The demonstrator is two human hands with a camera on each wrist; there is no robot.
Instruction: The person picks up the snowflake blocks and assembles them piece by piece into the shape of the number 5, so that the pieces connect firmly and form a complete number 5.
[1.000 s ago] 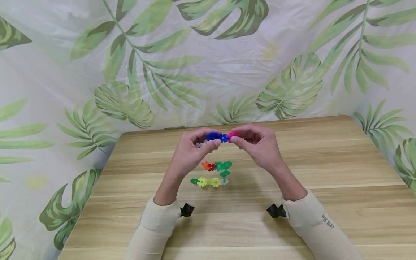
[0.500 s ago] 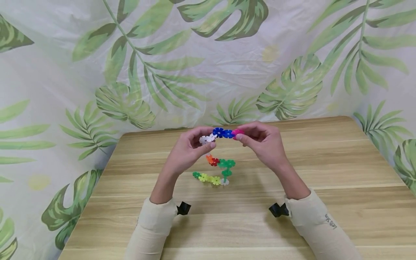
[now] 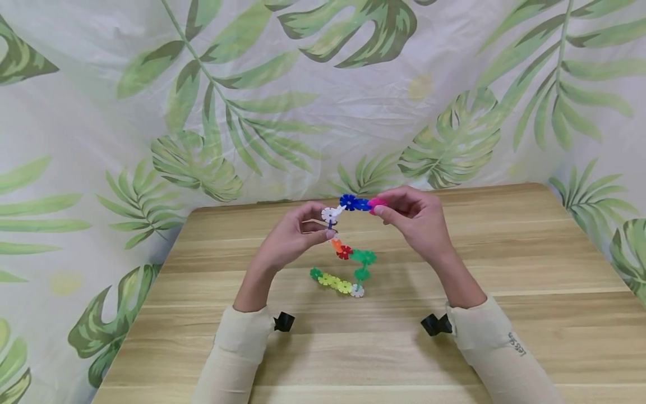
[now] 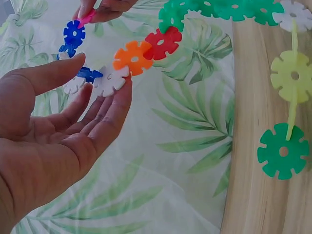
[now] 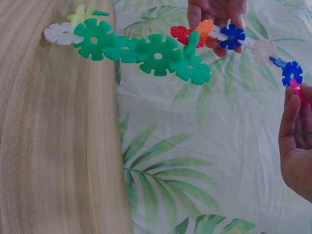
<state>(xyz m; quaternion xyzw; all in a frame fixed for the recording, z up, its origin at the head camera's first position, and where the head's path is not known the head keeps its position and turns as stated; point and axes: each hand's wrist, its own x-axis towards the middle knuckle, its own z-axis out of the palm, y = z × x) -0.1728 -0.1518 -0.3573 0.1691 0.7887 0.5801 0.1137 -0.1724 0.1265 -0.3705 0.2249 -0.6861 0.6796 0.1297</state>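
A chain of interlocking snowflake discs [image 3: 348,202] curves up from the wooden table between both hands. My right hand [image 3: 424,227] pinches the pink disc [image 3: 374,205] at its upper end. Two blue discs follow, then white ones. My left hand [image 3: 285,238] holds the chain lower down, thumb and fingers about a blue disc [image 5: 232,36] and the white disc [image 4: 111,81] beside it. Below that hand come an orange disc [image 4: 133,58], a red disc [image 4: 163,43] and several green discs [image 5: 158,55]. A white disc [image 3: 357,291], yellow discs [image 3: 335,283] and a green end disc [image 4: 283,151] form the bottom row.
The wooden table [image 3: 504,258] ends at a wall hung with leaf-patterned cloth [image 3: 282,140]. A black wrist mount [image 3: 285,322] juts inward from the left cuff, and another black mount [image 3: 437,325] from the right.
Both hands have shifted right, and the right hand has drawn away from the left with the pink disc. The left hand has slid from the blue discs down past the upper white ones.
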